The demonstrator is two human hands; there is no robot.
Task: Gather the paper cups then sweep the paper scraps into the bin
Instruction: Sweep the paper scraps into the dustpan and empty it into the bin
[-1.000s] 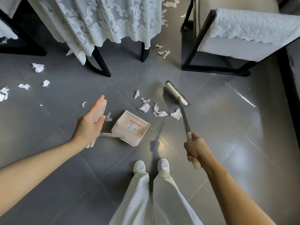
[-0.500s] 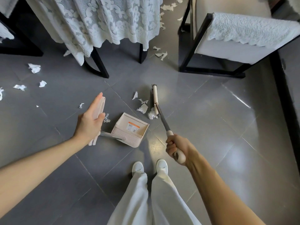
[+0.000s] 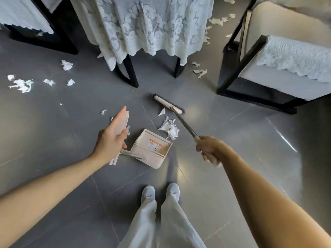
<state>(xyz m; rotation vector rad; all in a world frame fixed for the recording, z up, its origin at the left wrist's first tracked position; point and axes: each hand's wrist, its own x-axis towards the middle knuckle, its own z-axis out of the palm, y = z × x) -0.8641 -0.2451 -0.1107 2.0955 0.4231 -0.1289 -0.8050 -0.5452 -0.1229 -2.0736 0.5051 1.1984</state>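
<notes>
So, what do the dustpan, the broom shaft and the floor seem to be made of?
Dustpan: looks like matte cream plastic, with moulded comb teeth on its rear edge.
Broom shaft: probably metal, thin, grey and shiny, ending in a pale grip in the right hand.
Floor: likely glazed dark grey tile; grout lines and light reflections show.

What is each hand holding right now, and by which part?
The left hand grips the cream plastic dustpan by the top of its upright handle. The right hand holds the cream-headed broom by its cream grip end.
</notes>
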